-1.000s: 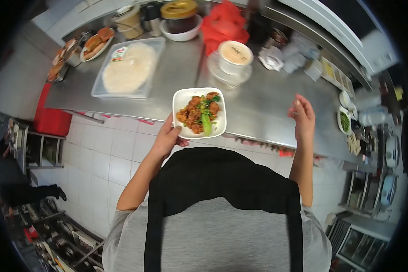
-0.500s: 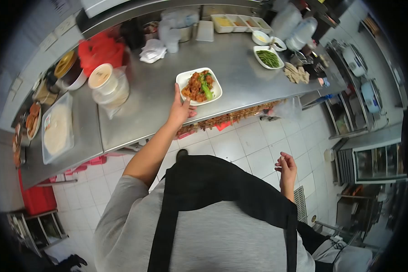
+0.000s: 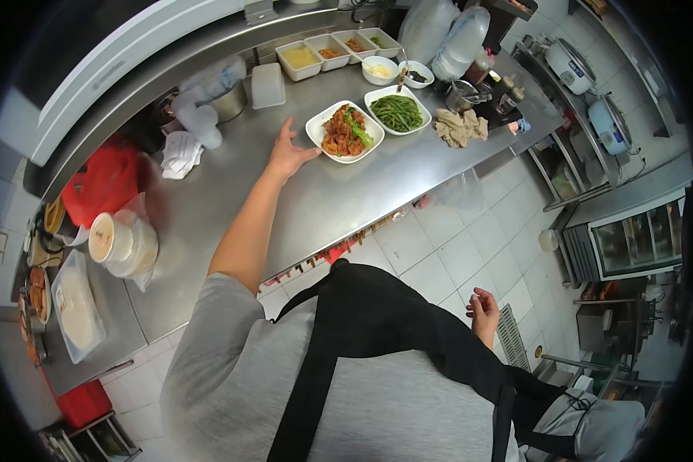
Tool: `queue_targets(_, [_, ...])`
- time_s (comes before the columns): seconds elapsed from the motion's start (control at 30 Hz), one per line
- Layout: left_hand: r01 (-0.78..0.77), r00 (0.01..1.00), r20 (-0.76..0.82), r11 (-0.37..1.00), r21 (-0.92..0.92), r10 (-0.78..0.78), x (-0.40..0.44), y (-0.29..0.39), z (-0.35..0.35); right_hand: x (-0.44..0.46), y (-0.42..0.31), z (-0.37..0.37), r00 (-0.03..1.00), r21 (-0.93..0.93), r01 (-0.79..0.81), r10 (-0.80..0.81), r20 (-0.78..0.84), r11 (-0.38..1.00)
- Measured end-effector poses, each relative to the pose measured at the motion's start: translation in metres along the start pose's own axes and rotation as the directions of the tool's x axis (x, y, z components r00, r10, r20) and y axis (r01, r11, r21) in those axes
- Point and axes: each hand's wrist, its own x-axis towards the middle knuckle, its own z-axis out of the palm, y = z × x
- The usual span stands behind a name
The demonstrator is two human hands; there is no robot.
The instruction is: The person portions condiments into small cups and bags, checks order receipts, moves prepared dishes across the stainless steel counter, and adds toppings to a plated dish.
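A square white bowl (image 3: 345, 132) of browned meat pieces with green leaves rests on the steel counter. Just left of it, my left hand (image 3: 287, 156) is open, thumb and fingers apart, with nothing in it; the thumb reaches close to the rim. Touching or nearly touching the bowl's right side is a white dish of green beans (image 3: 396, 112). Low beside my body, above the tiled floor, my right hand (image 3: 483, 312) hangs with fingers loosely curled; whether anything is between them cannot be made out.
Sauce trays (image 3: 300, 60) line the back, near small bowls (image 3: 379, 71). A crumpled cloth (image 3: 460, 128) and bottles (image 3: 510, 98) stand right. A red bag (image 3: 104, 181), lidded tub (image 3: 111, 237) and flat plastic box (image 3: 78, 306) are left. Another person (image 3: 585, 423) shows lower right.
The meat bowl has moved right along the counter, next to the green beans, and my left hand has let it go. The view has swung right. My right hand stays low.
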Motion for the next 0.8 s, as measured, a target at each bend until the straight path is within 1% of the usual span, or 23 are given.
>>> queue_targets(0.07, [0.0,0.996,0.084,0.995,-0.104,0.009,0.026,0.002,0.013,0.025,-0.019,0.007,0.999,-0.068,0.027,-0.025,0.032,0.997])
queue_targets(0.13, [-0.229,0.968,0.118,0.971,0.068,0.22,0.051,-0.014,0.028,0.058,-0.032,0.005,0.998,-0.052,0.056,-0.054,0.033,0.997])
queue_targets(0.17, [-0.353,0.93,0.16,0.923,0.152,0.33,0.067,-0.021,0.033,0.071,-0.036,0.008,0.998,-0.031,0.068,-0.067,0.021,0.997])
queue_targets(0.23, [-0.099,0.985,0.161,0.967,0.234,0.062,0.064,-0.003,0.031,0.09,-0.043,0.012,0.998,-0.051,0.067,-0.066,0.023,0.996])
queue_targets(0.3, [-0.175,0.984,0.032,0.896,0.408,0.177,0.078,0.0,0.03,0.103,-0.049,0.02,0.999,-0.056,0.045,-0.045,-0.009,0.997])
queue_targets(0.37, [-0.242,0.927,-0.149,0.853,0.462,0.343,0.09,0.012,0.028,0.119,-0.058,0.022,0.999,-0.094,0.032,-0.031,0.011,0.995])
queue_targets(0.43, [-0.107,0.962,-0.176,0.881,0.462,0.209,0.102,0.032,0.025,0.136,-0.059,0.024,0.998,-0.102,0.056,-0.053,0.03,0.993])
queue_targets(0.53, [-0.29,0.949,0.029,0.834,0.47,0.314,0.093,0.032,0.027,0.171,-0.06,0.026,0.988,-0.108,0.107,-0.093,0.125,0.988])
queue_targets(0.57, [-0.333,0.943,0.176,0.768,0.547,0.283,0.107,0.041,0.033,0.178,-0.062,0.03,0.989,-0.097,0.097,-0.085,0.119,0.991])
queue_targets(0.6, [-0.361,0.931,0.258,0.761,0.539,0.259,0.102,0.052,0.036,0.189,-0.06,0.03,0.984,-0.112,0.124,-0.107,0.144,0.986])
queue_targets(0.63, [-0.39,0.916,0.306,0.751,0.533,0.258,0.105,0.049,0.037,0.2,-0.058,0.029,0.977,-0.126,0.151,-0.129,0.17,0.981])
queue_targets(0.67, [-0.32,0.939,0.291,0.77,0.552,0.182,0.106,0.043,0.039,0.211,-0.056,0.027,0.969,-0.136,0.179,-0.15,0.197,0.974])
queue_targets(0.7, [-0.281,0.951,0.276,0.766,0.579,0.14,0.106,0.05,0.043,0.222,-0.054,0.024,0.965,-0.142,0.187,-0.155,0.214,0.972])
queue_targets(0.8, [-0.166,0.981,0.177,0.821,0.547,0.08,0.116,0.036,0.052,0.257,-0.056,0.006,0.944,-0.13,0.208,-0.164,0.287,0.969])
